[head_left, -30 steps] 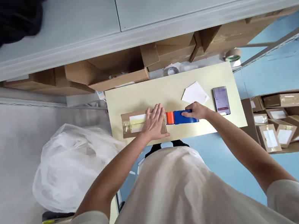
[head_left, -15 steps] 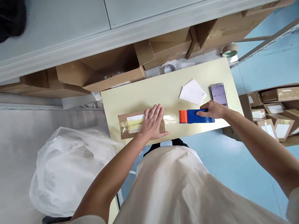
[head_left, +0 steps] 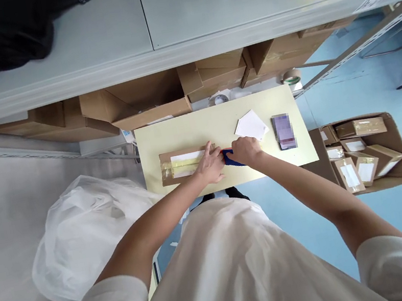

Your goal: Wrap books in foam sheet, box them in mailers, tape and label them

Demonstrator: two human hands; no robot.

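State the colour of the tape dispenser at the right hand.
The tape dispenser shows mostly dark blue by the right hand; see the head view.

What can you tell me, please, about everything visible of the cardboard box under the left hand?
The cardboard box is a long, slim brown carton lying flat on the pale yellow table, its length running left to right. A white label sits on top, crossed lengthwise by glossy, yellowish see-through tape. The left hand rests over its right end, hiding part of it. Beside that end is the blue tape dispenser; whether it touches the box is unclear.
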